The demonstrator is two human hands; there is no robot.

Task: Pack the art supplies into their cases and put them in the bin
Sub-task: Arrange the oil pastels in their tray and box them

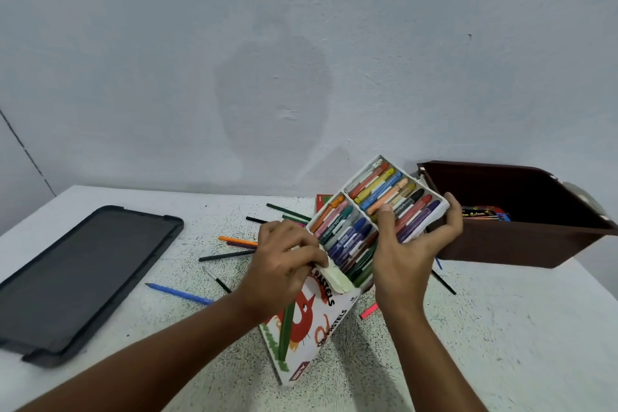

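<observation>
Sliding the tray [374,221] of oil pastels into its sleeve [311,321] was the step you had in hand. Your right hand [406,254] gripped the tray at its 4 o'clock side, the thumb pressed on the pastels and the fingers curled round the far edge. Your left hand [287,254] pinched the flap [337,274] at the mouth of the sleeve, the fingers curled together on it. The tray was only a little way in, tilted up toward 1 o'clock, and most of it stood out of the sleeve.

I judge that the next move asked you to keep the flap out of the way and to push the tray straight down along the sleeve, so no pastel caught on the mouth.

The bin [521,227] stood at 3 o'clock of the tray, with one pack [486,213] already inside. Loose pencils [234,254] lay on the table [501,328], a speckled white one, from 9 to 5 o'clock around the sleeve. A dark case [83,274] lay well apart at 9 o'clock. Behind was a plain pale wall [301,43].
</observation>
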